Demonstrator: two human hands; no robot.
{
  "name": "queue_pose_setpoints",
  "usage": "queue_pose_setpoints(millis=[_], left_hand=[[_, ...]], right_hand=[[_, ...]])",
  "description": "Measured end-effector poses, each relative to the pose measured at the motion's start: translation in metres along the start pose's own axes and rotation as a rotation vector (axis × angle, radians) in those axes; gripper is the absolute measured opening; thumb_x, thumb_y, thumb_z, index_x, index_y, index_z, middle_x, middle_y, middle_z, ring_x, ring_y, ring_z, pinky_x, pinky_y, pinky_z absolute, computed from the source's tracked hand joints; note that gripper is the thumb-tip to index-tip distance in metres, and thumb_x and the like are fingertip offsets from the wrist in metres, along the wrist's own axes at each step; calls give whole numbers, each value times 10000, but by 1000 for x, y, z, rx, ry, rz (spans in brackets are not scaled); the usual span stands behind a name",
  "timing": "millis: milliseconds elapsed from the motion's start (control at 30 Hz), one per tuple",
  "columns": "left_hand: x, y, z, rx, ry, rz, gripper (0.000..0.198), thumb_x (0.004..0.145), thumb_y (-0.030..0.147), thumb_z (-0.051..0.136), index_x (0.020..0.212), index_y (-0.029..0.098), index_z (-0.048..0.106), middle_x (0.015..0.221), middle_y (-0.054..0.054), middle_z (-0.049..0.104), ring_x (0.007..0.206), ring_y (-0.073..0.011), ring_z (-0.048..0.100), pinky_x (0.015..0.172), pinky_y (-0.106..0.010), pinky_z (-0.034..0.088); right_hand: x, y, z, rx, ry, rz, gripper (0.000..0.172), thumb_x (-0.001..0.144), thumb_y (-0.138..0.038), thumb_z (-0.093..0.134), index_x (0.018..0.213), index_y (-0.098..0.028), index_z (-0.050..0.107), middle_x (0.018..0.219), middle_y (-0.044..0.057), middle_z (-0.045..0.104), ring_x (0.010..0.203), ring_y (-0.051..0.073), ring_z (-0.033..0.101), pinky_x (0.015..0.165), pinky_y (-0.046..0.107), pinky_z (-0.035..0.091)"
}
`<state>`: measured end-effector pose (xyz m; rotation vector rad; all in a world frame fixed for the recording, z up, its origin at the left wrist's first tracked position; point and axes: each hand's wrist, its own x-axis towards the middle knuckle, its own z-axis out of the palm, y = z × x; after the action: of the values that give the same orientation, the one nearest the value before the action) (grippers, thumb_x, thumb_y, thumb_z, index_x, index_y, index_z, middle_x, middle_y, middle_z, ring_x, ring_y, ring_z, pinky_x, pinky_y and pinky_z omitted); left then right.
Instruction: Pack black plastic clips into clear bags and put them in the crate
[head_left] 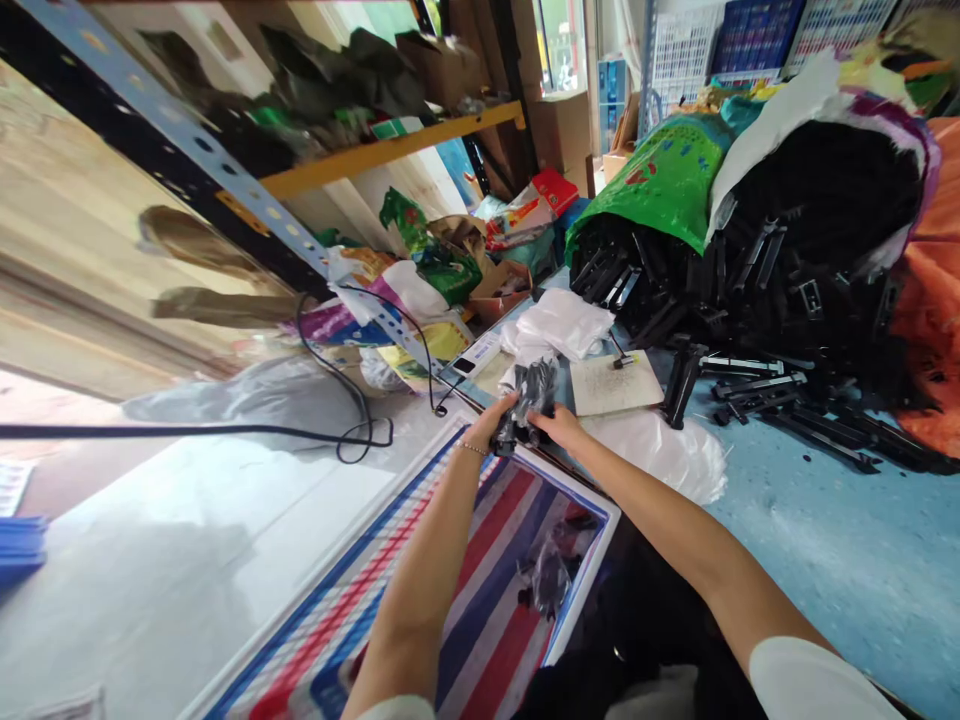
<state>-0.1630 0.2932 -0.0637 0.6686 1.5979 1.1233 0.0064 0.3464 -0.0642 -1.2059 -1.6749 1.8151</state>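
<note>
In the head-camera view, two bare hands meet near the middle of the frame, gripping a bundle of black parts in clear plastic (534, 388) between them. The left hand (496, 425), a beaded bracelet (472, 448) at its wrist, closes on the bundle's left side; the right hand (559, 426) grips its right side, thumb and fingers bent against the plastic. The bundle is at the upper corner of a white-rimmed crate (589, 580); whether it touches the rim cannot be told. Red, white and blue striped lining (480, 590) fills the crate, which stretches down to the bottom of the frame, and a clear-wrapped packet of dark pieces (551, 580) lies inside, toward the right. Just beyond the hands, white plastic bags (566, 322) are piled near a pale, marked board (611, 390); more clear plastic (664, 455) spreads below the board on a blue tabletop (810, 570). At upper right, loose black plastic parts (757, 385) spill from a green sack (660, 170) and a white, purple-edged sack (765, 135), beside orange fabric (934, 330). At upper left stands a cluttered metal shelf (390, 155), with a black cable (225, 431) running below it.
</note>
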Motion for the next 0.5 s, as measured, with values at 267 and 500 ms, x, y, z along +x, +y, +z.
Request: queue_pose_setpoints(millis=[267, 500], left_hand=[[-133, -185, -11, -770, 239, -147, 405, 600, 327, 826, 935, 149, 683, 881, -49, 746, 784, -230, 715, 752, -313, 591], [-162, -322, 26, -852, 354, -428, 195, 732, 269, 699, 866, 129, 671, 789, -71, 723, 699, -217, 704, 707, -304, 576]], right_hand=[[-94, 59, 38, -495, -286, -199, 735, 721, -455, 746, 1342, -163, 482, 1288, 135, 606, 1180, 303, 590, 976, 385, 470], [-101, 182, 91, -783, -506, 200, 818, 651, -352, 756, 1352, -46, 466, 1325, 261, 559, 1197, 375, 588, 933, 421, 502]])
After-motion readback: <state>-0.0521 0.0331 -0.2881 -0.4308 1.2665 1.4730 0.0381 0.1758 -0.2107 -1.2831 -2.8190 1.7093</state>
